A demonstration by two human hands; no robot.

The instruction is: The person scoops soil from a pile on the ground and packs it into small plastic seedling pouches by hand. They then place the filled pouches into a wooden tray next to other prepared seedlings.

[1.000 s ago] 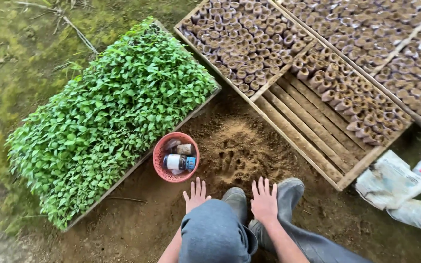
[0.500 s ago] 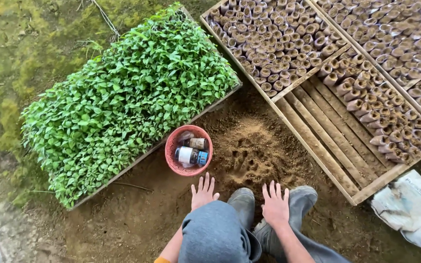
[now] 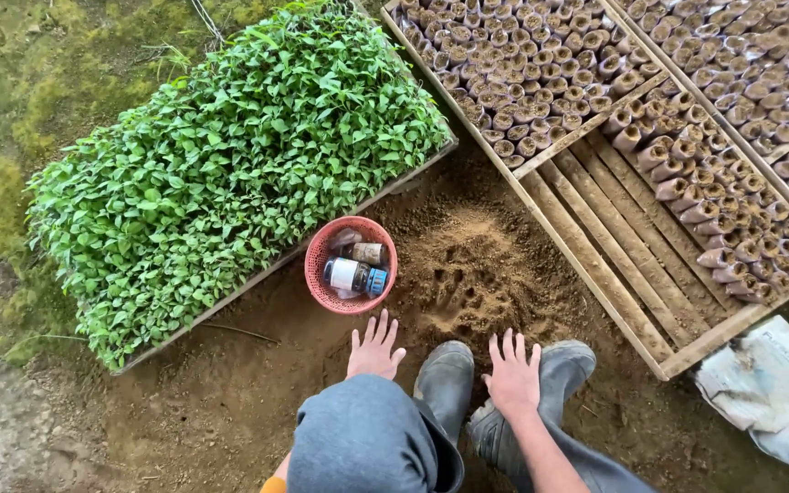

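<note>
My left hand hovers flat with fingers spread over brown soil, just below a small red basket that holds a white bottle with a blue cap and a brown jar. My right hand is also spread and empty, above my grey rubber boots, near a loose mound of sandy soil marked with finger prints. Neither hand holds anything. My grey-clad knee fills the bottom centre.
A wooden tray of dense green seedlings lies at the left. A slatted wooden crate at the right holds several small soil-filled pots, with part of its slats bare. White sacks lie at the lower right. Mossy ground at far left.
The view has shifted, so the trays and basket sit slightly differently in frame. Both hands stay spread over the soil, moved slightly forward toward the basket and mound.
</note>
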